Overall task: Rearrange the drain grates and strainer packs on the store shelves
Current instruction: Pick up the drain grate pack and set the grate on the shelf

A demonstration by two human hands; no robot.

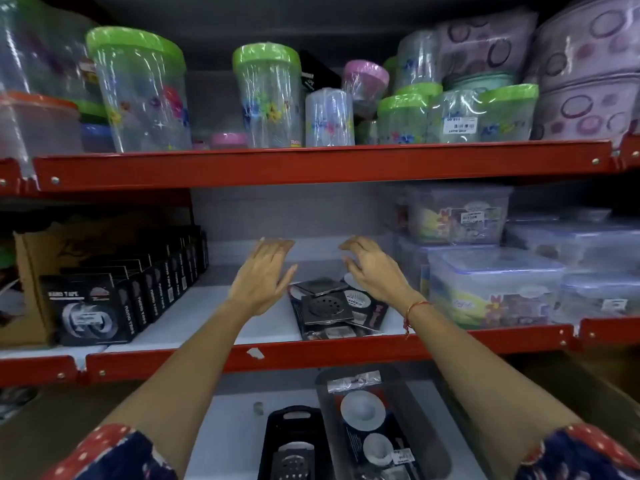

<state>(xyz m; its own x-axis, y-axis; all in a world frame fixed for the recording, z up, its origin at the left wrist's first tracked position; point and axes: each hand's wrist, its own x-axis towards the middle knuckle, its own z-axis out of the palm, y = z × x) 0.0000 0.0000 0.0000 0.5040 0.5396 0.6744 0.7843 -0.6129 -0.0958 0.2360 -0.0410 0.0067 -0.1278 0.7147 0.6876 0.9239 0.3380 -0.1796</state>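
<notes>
On the middle shelf (pixel 194 306) lie square metal drain grates (pixel 325 304), stacked on dark strainer packs (pixel 349 329). My left hand (pixel 265 277) hovers just left of the stack, fingers spread, holding nothing. My right hand (pixel 372 268) hovers above the stack's right edge, fingers curled and apart, also holding nothing. On the shelf below lies another strainer pack (pixel 370 427) with white round strainers, beside a dark grater-like pack (pixel 294 445).
A cardboard box of black nano tape packs (pixel 114 296) fills the middle shelf's left. Clear lidded food boxes (pixel 491 289) are stacked at its right. Green-lidded plastic jars (pixel 145 91) crowd the top shelf. Red shelf edges (pixel 311 164) run across.
</notes>
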